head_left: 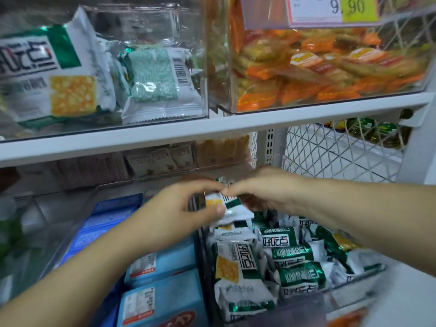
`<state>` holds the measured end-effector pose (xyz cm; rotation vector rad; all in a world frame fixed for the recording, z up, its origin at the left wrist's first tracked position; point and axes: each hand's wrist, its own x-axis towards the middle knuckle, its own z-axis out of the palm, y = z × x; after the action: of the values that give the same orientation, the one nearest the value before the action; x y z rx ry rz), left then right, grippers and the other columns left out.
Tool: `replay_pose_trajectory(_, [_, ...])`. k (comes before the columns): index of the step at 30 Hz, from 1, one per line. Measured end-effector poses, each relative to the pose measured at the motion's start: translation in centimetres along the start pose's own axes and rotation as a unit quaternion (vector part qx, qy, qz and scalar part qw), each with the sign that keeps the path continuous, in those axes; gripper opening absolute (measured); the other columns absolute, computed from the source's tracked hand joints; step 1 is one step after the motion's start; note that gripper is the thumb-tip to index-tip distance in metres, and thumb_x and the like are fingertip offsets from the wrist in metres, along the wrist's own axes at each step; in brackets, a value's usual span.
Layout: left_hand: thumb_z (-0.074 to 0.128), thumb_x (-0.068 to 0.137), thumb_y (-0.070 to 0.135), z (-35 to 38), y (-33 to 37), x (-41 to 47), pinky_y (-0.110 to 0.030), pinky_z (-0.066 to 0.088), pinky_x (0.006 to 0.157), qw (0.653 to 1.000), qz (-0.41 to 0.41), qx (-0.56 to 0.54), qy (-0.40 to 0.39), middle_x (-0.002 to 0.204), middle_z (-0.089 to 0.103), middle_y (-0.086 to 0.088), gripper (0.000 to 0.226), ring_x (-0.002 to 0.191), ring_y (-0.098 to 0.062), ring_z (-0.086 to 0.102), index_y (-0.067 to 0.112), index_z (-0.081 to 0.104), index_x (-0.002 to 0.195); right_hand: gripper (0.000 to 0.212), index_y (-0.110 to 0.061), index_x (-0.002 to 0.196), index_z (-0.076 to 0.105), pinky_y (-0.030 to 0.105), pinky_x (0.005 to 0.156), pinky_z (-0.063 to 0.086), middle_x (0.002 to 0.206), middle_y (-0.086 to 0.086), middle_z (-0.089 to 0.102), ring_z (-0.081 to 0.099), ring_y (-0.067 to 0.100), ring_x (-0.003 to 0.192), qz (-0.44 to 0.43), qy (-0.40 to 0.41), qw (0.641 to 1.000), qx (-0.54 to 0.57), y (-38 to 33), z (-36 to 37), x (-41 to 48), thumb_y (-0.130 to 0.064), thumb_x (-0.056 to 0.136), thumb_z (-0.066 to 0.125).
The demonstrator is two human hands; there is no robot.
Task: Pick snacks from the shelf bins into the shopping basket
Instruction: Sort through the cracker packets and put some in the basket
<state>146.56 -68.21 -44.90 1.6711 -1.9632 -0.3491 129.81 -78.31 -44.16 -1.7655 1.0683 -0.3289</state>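
Fingers of a shopper's left hand pinch a small snack packet, white and green with a yellow square, between thumb and forefinger, while the right hand, reaching in from the other side, curls its own fingertips onto the packet's upper edge so that the two hands meet knuckle to knuckle. The packet is held in the air just above the lower shelf bin, a clear container heaped with matching green-and-white packets lying at all angles. Just left of it, past a dark dividing wall, a second bin holds pale blue packs stacked flat. Both bare forearms stretch in from the bottom corners of the view. Above the hands runs a white shelf board carrying two more clear bins: the left one with larger green-and-white packs, one showing a barcode, and the right one filled with orange wrappers. A yellow-and-white price tag reading 9.90 hangs over the orange bin, and white wire mesh closes the shelf unit at the right, with green-labelled goods blurred beyond it
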Motion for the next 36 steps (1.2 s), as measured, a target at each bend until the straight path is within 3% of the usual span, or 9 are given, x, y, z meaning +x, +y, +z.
replay_pose_trajectory(3, [0.057, 0.068, 0.077, 0.9, 0.4, -0.9, -0.032, 0.019, 0.117, 0.993, -0.013, 0.084, -0.085, 0.139, 0.026, 0.039, 0.073, 0.123, 0.02, 0.023, 0.06, 0.033, 0.134, 0.038, -0.001, 0.103, 0.065, 0.023, 0.06, 0.046, 0.079, 0.006, 0.055, 0.052, 0.015, 0.069, 0.012, 0.014, 0.999, 0.03, 1.5, 0.9, -0.4, -0.03, 0.08, 0.074])
replay_pose_trajectory(7, [0.059, 0.072, 0.072, 0.9, 0.7, -1.3, -0.049, -0.005, 0.118, 0.976, -0.055, 0.158, -0.138, 0.152, 0.0, 0.034, 0.09, 0.136, 0.01, 0.008, 0.055, 0.01, 0.145, 0.038, -0.006, 0.108, 0.06, 0.021, 0.059, 0.048, 0.083, 0.005, 0.058, 0.052, 0.012, 0.07, 0.051, -0.018, 0.998, 0.041, 1.2, 0.8, -0.7, -0.034, 0.083, 0.071])
replay_pose_trajectory(9, [0.057, 0.073, 0.072, 0.8, 0.7, -1.4, -0.051, -0.012, 0.115, 0.972, -0.064, 0.169, -0.152, 0.153, -0.006, 0.033, 0.092, 0.141, 0.005, 0.002, 0.054, 0.005, 0.146, 0.044, -0.01, 0.117, 0.056, 0.023, 0.069, 0.05, 0.102, 0.008, 0.063, 0.057, 0.013, 0.084, 0.074, -0.044, 0.996, 0.032, 0.9, 0.5, -0.8, -0.035, 0.084, 0.07])
replay_pose_trajectory(11, [0.055, 0.073, 0.074, 0.9, 0.6, -1.6, -0.049, -0.015, 0.114, 0.972, -0.066, 0.164, -0.154, 0.153, -0.011, 0.032, 0.091, 0.143, 0.003, -0.002, 0.055, 0.003, 0.145, 0.044, -0.014, 0.118, 0.054, 0.026, 0.073, 0.047, 0.1, 0.008, 0.061, 0.055, 0.015, 0.084, 0.095, -0.063, 0.993, 0.026, 0.6, 0.4, -0.5, -0.036, 0.083, 0.07])
replay_pose_trajectory(15, [0.054, 0.069, 0.076, 0.9, 0.3, -2.0, -0.046, -0.011, 0.115, 0.976, -0.08, 0.135, -0.151, 0.151, -0.009, 0.032, 0.086, 0.139, 0.004, 0.006, 0.066, 0.005, 0.138, 0.039, -0.023, 0.114, 0.055, 0.022, 0.06, 0.035, 0.085, 0.0, 0.052, 0.044, 0.011, 0.069, 0.148, -0.106, 0.983, 0.009, 0.4, 0.2, 0.2, -0.041, 0.082, 0.068])
replay_pose_trajectory(19, [0.049, 0.063, 0.08, 0.6, 0.8, -2.5, -0.04, 0.003, 0.117, 0.975, -0.098, 0.131, -0.148, 0.124, 0.01, 0.027, 0.083, 0.089, 0.005, 0.012, 0.07, 0.006, 0.133, 0.027, -0.023, 0.094, 0.054, 0.023, 0.058, 0.032, 0.078, -0.001, 0.047, 0.039, 0.011, 0.068, 0.16, -0.11, 0.981, 0.015, 0.6, 0.3, 0.5, -0.041, 0.08, 0.069])
replay_pose_trajectory(27, [0.029, 0.048, 0.096, 1.0, -0.7, -2.9, -0.039, -0.018, 0.114, 0.98, -0.089, 0.106, -0.146, 0.118, 0.011, 0.036, 0.099, 0.122, 0.007, 0.022, 0.067, -0.004, 0.137, 0.037, -0.018, 0.104, 0.053, 0.022, 0.061, 0.032, 0.07, -0.003, 0.043, 0.038, 0.01, 0.065, 0.15, -0.107, 0.983, 0.028, 0.3, 0.6, 0.1, -0.045, 0.082, 0.065])
replay_pose_trajectory(31, [0.025, 0.045, 0.1, 0.8, -0.9, -3.2, -0.046, -0.012, 0.117, 0.982, -0.079, 0.097, -0.144, 0.121, 0.006, 0.043, 0.103, 0.12, 0.012, 0.022, 0.067, -0.008, 0.136, 0.034, -0.02, 0.087, 0.054, 0.023, 0.063, 0.028, 0.066, -0.005, 0.042, 0.035, 0.01, 0.062, 0.129, -0.086, 0.988, 0.02, 0.4, 1.1, 0.0, -0.048, 0.077, 0.07])
replay_pose_trajectory(36, [0.025, 0.041, 0.103, 0.1, -0.6, -3.4, -0.045, 0.003, 0.119, 0.989, -0.059, 0.072, -0.118, 0.121, 0.009, 0.046, 0.097, 0.109, 0.036, 0.005, 0.075, -0.008, 0.129, 0.048, -0.015, 0.114, 0.062, 0.027, 0.066, 0.033, 0.096, 0.004, 0.062, 0.046, 0.015, 0.08, 0.082, -0.054, 0.995, 0.019, 0.0, 1.0, 0.1, -0.043, 0.076, 0.07])
